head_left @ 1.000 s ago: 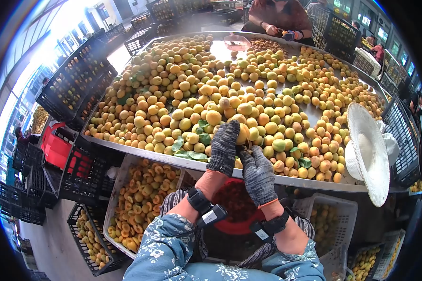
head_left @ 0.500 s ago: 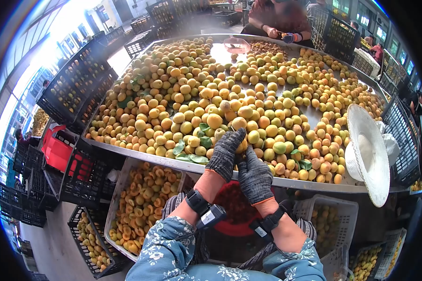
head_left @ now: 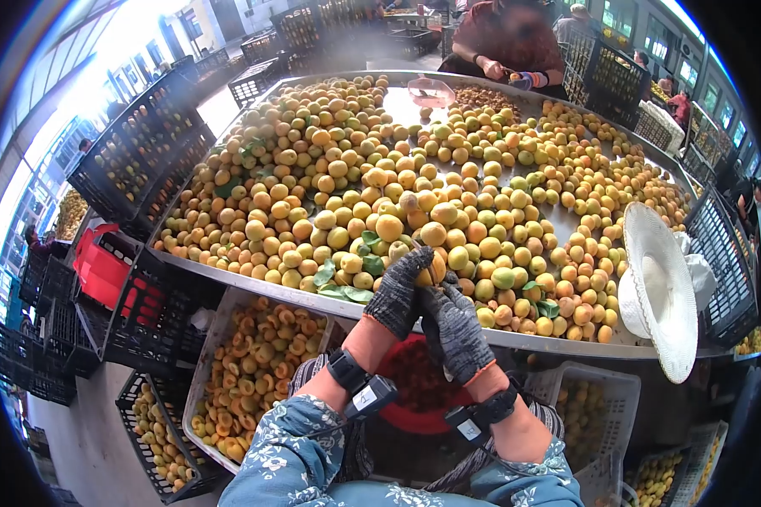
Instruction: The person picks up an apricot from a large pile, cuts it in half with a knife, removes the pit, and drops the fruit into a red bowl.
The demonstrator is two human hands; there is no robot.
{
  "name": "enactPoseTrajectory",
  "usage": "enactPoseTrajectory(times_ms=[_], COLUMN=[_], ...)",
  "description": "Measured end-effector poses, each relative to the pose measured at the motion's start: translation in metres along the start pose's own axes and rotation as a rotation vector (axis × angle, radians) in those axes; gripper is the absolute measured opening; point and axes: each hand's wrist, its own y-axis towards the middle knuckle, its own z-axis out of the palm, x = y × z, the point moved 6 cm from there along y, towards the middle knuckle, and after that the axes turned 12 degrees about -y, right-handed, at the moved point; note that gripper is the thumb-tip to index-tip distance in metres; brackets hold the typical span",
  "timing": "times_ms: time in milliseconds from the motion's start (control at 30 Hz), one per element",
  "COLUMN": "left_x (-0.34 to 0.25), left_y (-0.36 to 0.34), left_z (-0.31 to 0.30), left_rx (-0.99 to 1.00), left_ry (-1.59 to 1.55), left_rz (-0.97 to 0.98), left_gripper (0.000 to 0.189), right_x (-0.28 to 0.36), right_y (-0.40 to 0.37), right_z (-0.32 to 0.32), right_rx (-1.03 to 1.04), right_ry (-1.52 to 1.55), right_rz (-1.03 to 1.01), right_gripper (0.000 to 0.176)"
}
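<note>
My left hand (head_left: 401, 291), in a dark grey knitted glove, is closed around a yellow-orange apricot (head_left: 436, 269) just above the table's near edge. My right hand (head_left: 458, 331), gloved alike, is pressed up against it from the right with its fingers curled in; what they grip is hidden. Loose apricots (head_left: 338, 211) cover the metal table (head_left: 254, 275) in front of both hands. Green leaves (head_left: 347, 293) lie among the fruit to the left of my left hand. Below my hands stands a red basin (head_left: 414, 414) with dark reddish contents.
A pale crate (head_left: 201, 372) of halved apricots stands at lower left, and another white crate (head_left: 621, 397) at lower right. A straw hat (head_left: 664, 291) rests on the table's right edge. Across the table a person (head_left: 507, 51) handles fruit. Black crates (head_left: 135, 152) are stacked at left.
My hands have come closer together and a little lower, the right fingers now curled in against the apricot. The view has shifted slightly.
</note>
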Motion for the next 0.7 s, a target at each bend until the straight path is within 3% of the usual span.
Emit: enactPoseTrajectory(times_ms=[67, 100, 133, 200, 267, 333, 400, 467, 500, 533, 567, 600, 667, 700], left_x=[-0.006, -0.019, -0.026, -0.034, -0.041, -0.023, -0.005, 0.01, 0.02, 0.028, 0.032, 0.033, 0.029, 0.027], left_y=[0.01, 0.012, 0.01, 0.001, -0.004, -0.003, -0.01, -0.006, -0.006, -0.009, -0.005, -0.01, -0.021, -0.014], left_z=[-0.015, -0.009, -0.01, -0.006, -0.003, 0.001, 0.015, 0.021, 0.024, 0.027, 0.009, 0.017, 0.036, 0.02], left_rx=[-0.04, -0.057, -0.058, -0.127, -0.183, -0.044, 0.118, 0.147, 0.03, -0.086, 0.15, 0.151, 0.063, 0.059], left_ry=[0.07, 0.203, 0.207, 0.07, 0.054, 0.09, 0.124, 0.158, 0.125, 0.091, 0.178, 0.175, 0.262, 0.382], left_rz=[0.137, 0.337, 0.344, 0.126, 0.15, -0.066, -0.241, -0.232, -0.17, -0.104, -0.266, -0.27, -0.186, -0.264], left_gripper=[0.03, 0.033, 0.033, 0.035, 0.037, 0.037, 0.039, 0.039, 0.038, 0.039, 0.034, 0.034, 0.032, 0.032], right_x=[0.017, 0.003, 0.003, -0.021, -0.016, -0.008, 0.007, 0.023, 0.019, 0.018, 0.019, 0.02, 0.007, 0.004], right_y=[0.003, 0.001, 0.002, -0.003, 0.004, 0.012, 0.018, 0.021, 0.023, 0.025, 0.022, 0.019, 0.017, 0.016], right_z=[-0.006, -0.009, -0.012, -0.023, -0.05, -0.065, -0.072, -0.07, -0.066, -0.065, -0.065, -0.064, -0.063, -0.064], right_rx=[0.158, 0.134, 0.137, 0.114, -0.035, -0.079, -0.058, 0.007, 0.067, 0.077, 0.121, 0.167, 0.124, 0.08], right_ry=[-0.279, -0.333, -0.329, 0.073, 0.114, 0.173, 0.148, 0.103, 0.149, -0.042, -0.02, 0.002, 0.009, 0.02], right_rz=[-0.092, 0.109, 0.103, 0.514, 0.439, 0.36, 0.241, 0.199, 0.172, 0.08, 0.185, 0.292, 0.265, 0.237], right_gripper=[0.035, 0.021, 0.021, 0.019, 0.02, 0.022, 0.038, 0.047, 0.054, 0.055, 0.054, 0.053, 0.05, 0.046])
